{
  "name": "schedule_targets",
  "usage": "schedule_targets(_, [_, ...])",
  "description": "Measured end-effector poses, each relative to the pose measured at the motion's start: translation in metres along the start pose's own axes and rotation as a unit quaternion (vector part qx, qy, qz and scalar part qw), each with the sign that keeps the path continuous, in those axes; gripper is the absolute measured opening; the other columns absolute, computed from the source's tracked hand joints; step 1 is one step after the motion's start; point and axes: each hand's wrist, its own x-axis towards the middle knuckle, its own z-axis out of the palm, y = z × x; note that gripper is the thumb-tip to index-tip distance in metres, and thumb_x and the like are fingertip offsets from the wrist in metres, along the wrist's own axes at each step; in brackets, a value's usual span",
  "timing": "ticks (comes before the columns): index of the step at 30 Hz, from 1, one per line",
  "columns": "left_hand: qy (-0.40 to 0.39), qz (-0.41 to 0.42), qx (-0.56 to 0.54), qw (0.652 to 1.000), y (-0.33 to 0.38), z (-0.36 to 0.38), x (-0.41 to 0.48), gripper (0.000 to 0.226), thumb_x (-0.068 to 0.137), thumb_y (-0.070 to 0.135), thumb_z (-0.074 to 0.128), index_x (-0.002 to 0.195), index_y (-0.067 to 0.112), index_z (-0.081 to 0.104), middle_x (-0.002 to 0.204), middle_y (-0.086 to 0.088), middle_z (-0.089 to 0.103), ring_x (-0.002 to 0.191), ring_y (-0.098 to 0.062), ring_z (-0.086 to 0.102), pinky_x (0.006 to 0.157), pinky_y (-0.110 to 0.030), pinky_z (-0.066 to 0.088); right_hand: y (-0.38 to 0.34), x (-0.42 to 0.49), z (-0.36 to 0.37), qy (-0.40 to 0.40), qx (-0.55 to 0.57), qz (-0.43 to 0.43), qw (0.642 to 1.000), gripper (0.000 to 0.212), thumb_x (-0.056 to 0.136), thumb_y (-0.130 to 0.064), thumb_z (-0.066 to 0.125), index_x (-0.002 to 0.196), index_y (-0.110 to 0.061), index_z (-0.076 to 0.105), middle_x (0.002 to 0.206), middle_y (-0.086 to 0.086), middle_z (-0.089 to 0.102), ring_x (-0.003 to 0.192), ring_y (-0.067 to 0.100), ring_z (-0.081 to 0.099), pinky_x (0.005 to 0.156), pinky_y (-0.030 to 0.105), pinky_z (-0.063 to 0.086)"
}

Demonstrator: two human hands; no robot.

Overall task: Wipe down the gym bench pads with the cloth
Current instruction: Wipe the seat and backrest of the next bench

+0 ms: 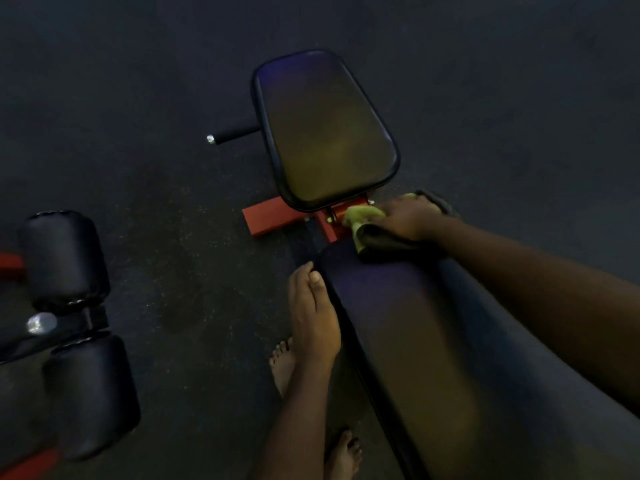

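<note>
I see my right hand stretched forward, its fingers curled over the one green cloth, holding it at the far edge of the surface's near pad. My left hand lies flat, fingers straight, along that pad's left edge. There are two pads; the far pad sits just beyond the cloth.

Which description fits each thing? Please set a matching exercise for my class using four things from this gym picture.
Things:
1. cloth
2. left hand
3. bench frame
4. roller pads

Descriptions:
A. red
B. far left of the view
C. yellow-green, in the right hand
D. rests on the left edge of the long pad

Pairs: 1-C, 2-D, 3-A, 4-B
</note>
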Motion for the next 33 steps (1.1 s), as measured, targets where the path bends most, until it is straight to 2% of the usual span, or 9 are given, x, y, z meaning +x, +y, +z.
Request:
schedule_targets(3, [-0.033,0.014,0.036,0.999,0.011,0.018,0.001,0.051,0.106,0.040,0.026,0.148,0.016,0.042,0.155,0.000,0.034,0.142,-0.013,0.033,0.110,-0.022,0.028,0.055,-0.004,-0.007,-0.004,0.174,0.098,0.980,0.056,0.100,-0.059,0.047,0.137,-0.020,0.061,0.141,0.014,0.060,0.126,0.032,0.058,0.108,0.041,0.043])
schedule_targets(5, [-0.048,0.000,0.054,0.997,0.015,0.027,0.000,0.054,0.106,0.042,0.024,0.153,0.018,0.033,0.161,0.001,0.021,0.147,-0.013,0.022,0.109,-0.021,0.021,0.078,-0.024,-0.001,0.008,0.344,0.128,0.930,0.042,0.098,-0.048,0.059,0.124,-0.016,0.067,0.129,0.012,0.066,0.107,0.025,0.065,0.096,0.036,0.051])
schedule_targets(7, [-0.044,-0.008,0.069,0.997,0.017,0.032,-0.003,0.056,0.106,0.044,0.024,0.156,0.018,0.027,0.163,0.002,0.015,0.149,-0.013,0.016,0.109,-0.021,0.018,0.089,-0.056,0.006,0.014,0.398,0.159,0.904,0.039,0.101,-0.043,0.057,0.130,-0.017,0.064,0.126,0.009,0.066,0.098,0.019,0.065,0.087,0.027,0.050])
schedule_targets(12, [-0.033,-0.014,0.104,0.994,0.020,0.033,-0.005,0.059,0.104,0.044,0.024,0.157,0.015,0.024,0.163,0.000,0.017,0.148,-0.015,0.020,0.107,-0.019,0.019,0.097,-0.094,0.021,0.010,0.295,0.228,0.928,0.069,0.097,-0.070,0.038,0.153,-0.028,0.042,0.150,0.014,0.051,0.132,0.037,0.051,0.111,0.046,0.040])
schedule_targets(17, [-0.029,-0.004,0.101,0.994,0.016,0.034,-0.004,0.060,0.104,0.044,0.025,0.155,0.013,0.027,0.162,-0.002,0.020,0.147,-0.018,0.025,0.115,-0.028,0.025,0.082,-0.035,0.007,0.005,0.303,0.199,0.932,0.062,0.100,-0.064,0.042,0.142,-0.020,0.056,0.143,0.015,0.058,0.128,0.034,0.055,0.105,0.038,0.042])
schedule_targets(21, [-0.022,-0.003,0.115,0.993,0.015,0.037,-0.002,0.056,0.106,0.037,0.026,0.154,0.009,0.029,0.161,-0.004,0.023,0.148,-0.017,0.022,0.106,-0.016,0.016,0.088,-0.038,0.001,-0.018,0.368,0.155,0.917,0.056,0.099,-0.054,0.053,0.143,-0.020,0.056,0.131,0.003,0.060,0.115,0.021,0.055,0.094,0.027,0.036])
schedule_targets(25, [-0.022,-0.003,0.139,0.990,0.017,0.035,-0.003,0.055,0.107,0.038,0.024,0.154,0.010,0.029,0.162,-0.005,0.023,0.148,-0.019,0.022,0.107,-0.020,0.015,0.104,-0.077,0.015,-0.004,0.392,0.164,0.905,0.067,0.092,-0.069,0.054,0.144,-0.027,0.056,0.134,0.003,0.062,0.117,0.022,0.058,0.100,0.033,0.042])
schedule_targets(30, [-0.016,-0.019,0.172,0.985,0.029,0.027,-0.019,0.059,0.106,0.045,0.022,0.152,0.009,0.032,0.158,-0.009,0.029,0.139,-0.028,0.040,0.108,-0.036,0.033,0.119,-0.154,0.032,0.003,0.391,0.179,0.903,0.072,0.093,-0.071,0.047,0.144,-0.020,0.055,0.141,0.012,0.060,0.121,0.029,0.059,0.103,0.038,0.043])
schedule_targets(33, [-0.047,-0.045,0.198,0.978,0.039,0.022,-0.053,0.064,0.105,0.050,0.020,0.157,0.013,0.021,0.164,-0.008,0.016,0.145,-0.030,0.031,0.114,-0.043,0.030,0.122,-0.226,0.041,-0.002,0.375,0.195,0.906,0.071,0.094,-0.071,0.045,0.148,-0.023,0.051,0.144,0.011,0.057,0.126,0.032,0.056,0.102,0.038,0.042])
